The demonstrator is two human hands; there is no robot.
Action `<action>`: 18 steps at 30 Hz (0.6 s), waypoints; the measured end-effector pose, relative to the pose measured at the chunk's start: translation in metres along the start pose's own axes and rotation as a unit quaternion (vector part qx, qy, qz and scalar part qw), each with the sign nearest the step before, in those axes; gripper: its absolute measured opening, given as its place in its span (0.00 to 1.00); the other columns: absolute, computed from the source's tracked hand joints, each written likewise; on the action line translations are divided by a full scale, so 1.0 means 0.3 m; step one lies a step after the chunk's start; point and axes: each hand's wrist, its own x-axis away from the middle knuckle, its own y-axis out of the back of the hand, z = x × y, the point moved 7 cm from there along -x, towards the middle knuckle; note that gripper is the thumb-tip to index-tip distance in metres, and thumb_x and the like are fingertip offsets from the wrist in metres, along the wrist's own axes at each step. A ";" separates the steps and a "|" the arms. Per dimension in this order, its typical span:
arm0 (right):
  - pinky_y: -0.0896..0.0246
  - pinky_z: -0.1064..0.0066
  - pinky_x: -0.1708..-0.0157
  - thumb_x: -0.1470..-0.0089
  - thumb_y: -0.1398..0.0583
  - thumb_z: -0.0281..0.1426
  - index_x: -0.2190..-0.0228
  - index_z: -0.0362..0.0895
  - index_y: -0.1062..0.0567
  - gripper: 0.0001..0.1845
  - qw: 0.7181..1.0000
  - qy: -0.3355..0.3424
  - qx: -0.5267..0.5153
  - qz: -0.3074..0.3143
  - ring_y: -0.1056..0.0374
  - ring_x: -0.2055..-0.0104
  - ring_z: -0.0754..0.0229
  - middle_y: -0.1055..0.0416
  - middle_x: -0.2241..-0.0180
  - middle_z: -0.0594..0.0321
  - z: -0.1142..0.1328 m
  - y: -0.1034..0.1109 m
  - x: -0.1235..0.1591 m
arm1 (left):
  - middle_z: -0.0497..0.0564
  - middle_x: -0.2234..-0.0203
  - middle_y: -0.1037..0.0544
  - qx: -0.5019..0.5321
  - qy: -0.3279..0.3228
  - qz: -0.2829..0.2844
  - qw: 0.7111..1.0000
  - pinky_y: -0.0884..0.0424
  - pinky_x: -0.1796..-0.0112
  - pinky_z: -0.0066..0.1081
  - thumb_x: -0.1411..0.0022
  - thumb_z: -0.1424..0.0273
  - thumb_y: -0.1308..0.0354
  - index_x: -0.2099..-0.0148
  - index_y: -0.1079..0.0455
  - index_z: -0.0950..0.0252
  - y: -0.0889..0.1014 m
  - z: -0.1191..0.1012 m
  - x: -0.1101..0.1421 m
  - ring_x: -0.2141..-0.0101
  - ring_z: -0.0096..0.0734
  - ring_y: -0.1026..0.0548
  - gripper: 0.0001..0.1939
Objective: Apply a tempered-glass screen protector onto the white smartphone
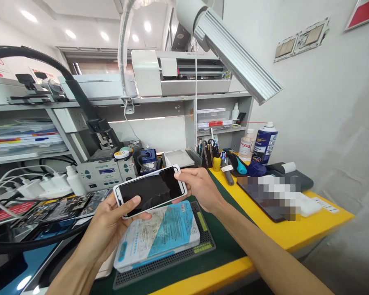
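A white-framed smartphone (153,189) with a dark screen is held sideways and tilted between my two hands. My left hand (118,213) grips its left end, the thumb lying on the glass and the fingers underneath. At the other end, my right hand (199,186) pinches the corner with the thumb on the front. Below the phone, a blue and white box (172,229) lies on a grey perforated mat (207,241). Part of another pale phone-like object (106,266) shows beside my left wrist.
The green work mat (230,241) covers part of the yellow table (279,237). Circuit boards (61,209) and a grey soldering station (101,174) stand left. A blue spray can (264,143), a clear bottle (246,145) and a dark tablet-like slab (255,200) are right. A lamp (238,55) hangs overhead.
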 end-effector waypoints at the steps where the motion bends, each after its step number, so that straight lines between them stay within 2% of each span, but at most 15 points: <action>1: 0.25 0.66 0.80 0.55 0.32 0.44 0.83 0.43 0.32 0.22 1.000 -0.001 -0.002 -0.003 0.50 0.79 0.67 0.56 0.83 0.72 -0.001 0.001 -0.001 | 0.53 0.59 0.17 -0.002 0.000 0.001 1.000 0.16 0.74 0.34 0.54 0.73 0.25 0.50 0.24 0.61 0.000 0.000 0.000 0.66 0.40 0.20 0.27; 4: 0.23 0.63 0.79 0.55 0.31 0.45 0.84 0.42 0.31 0.22 1.000 -0.001 -0.004 -0.012 0.50 0.81 0.68 0.54 0.84 0.73 -0.005 0.006 -0.005 | 0.53 0.59 0.17 -0.005 0.000 0.004 1.000 0.16 0.73 0.34 0.54 0.73 0.25 0.54 0.24 0.62 0.002 0.002 -0.001 0.65 0.41 0.20 0.23; 7: 0.22 0.60 0.77 0.56 0.31 0.45 0.81 0.40 0.27 0.21 1.000 -0.012 -0.003 -0.018 0.41 0.80 0.65 0.43 0.84 0.69 -0.012 0.008 -0.008 | 0.52 0.58 0.17 -0.005 0.003 0.007 1.000 0.16 0.73 0.34 0.54 0.73 0.25 0.55 0.24 0.61 0.005 0.005 -0.004 0.63 0.41 0.20 0.21; 10: 0.23 0.62 0.77 0.55 0.32 0.45 0.78 0.39 0.23 0.20 0.999 -0.026 0.000 -0.025 0.34 0.78 0.61 0.34 0.81 0.64 -0.021 0.012 -0.010 | 0.52 0.57 0.18 -0.014 0.013 0.017 1.000 0.16 0.72 0.35 0.52 0.73 0.26 0.56 0.24 0.61 0.006 0.006 -0.007 0.61 0.42 0.20 0.20; 14: 0.24 0.63 0.78 0.55 0.33 0.46 0.79 0.40 0.25 0.21 0.998 -0.036 0.015 -0.043 0.31 0.77 0.57 0.32 0.81 0.63 -0.030 0.022 -0.009 | 0.53 0.55 0.18 -0.035 0.021 0.044 0.998 0.15 0.68 0.38 0.49 0.74 0.27 0.57 0.24 0.62 0.001 0.008 -0.008 0.57 0.44 0.21 0.16; 18: 0.25 0.63 0.78 0.53 0.33 0.46 0.80 0.41 0.27 0.21 0.997 -0.056 0.039 -0.042 0.31 0.78 0.57 0.30 0.82 0.62 -0.031 0.023 -0.008 | 0.54 0.55 0.18 -0.030 0.019 0.048 0.998 0.16 0.70 0.35 0.48 0.73 0.27 0.57 0.24 0.64 0.002 0.012 -0.006 0.62 0.41 0.20 0.16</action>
